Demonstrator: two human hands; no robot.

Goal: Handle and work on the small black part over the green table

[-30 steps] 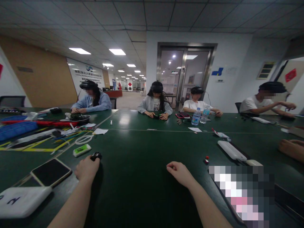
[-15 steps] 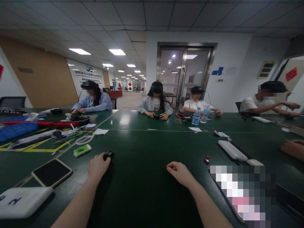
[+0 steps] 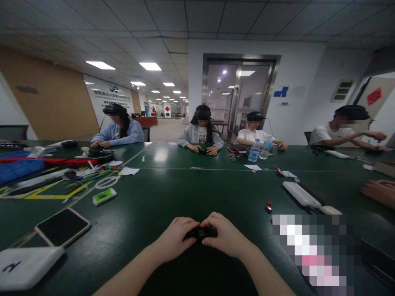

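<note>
Holds a small black gadget (image 3: 201, 232) between left hand (image 3: 176, 236) and right hand (image 3: 227, 237), low over the near middle of the green table (image 3: 173, 193). Lies to the right of the left hand and to the left of the right hand, nearer to neither. Seems to run lengthwise from left to right, judging by the dark part showing, with both ends partly hidden by fingers. Has fingers and thumb of each hand curled around one end, parted only by the gadget's thickness. Cannot tell whether resting on the table or lifted. Shows a phone (image 3: 63, 227) well apart to the left, a red piece (image 3: 269, 204) farther off to the right.
</note>
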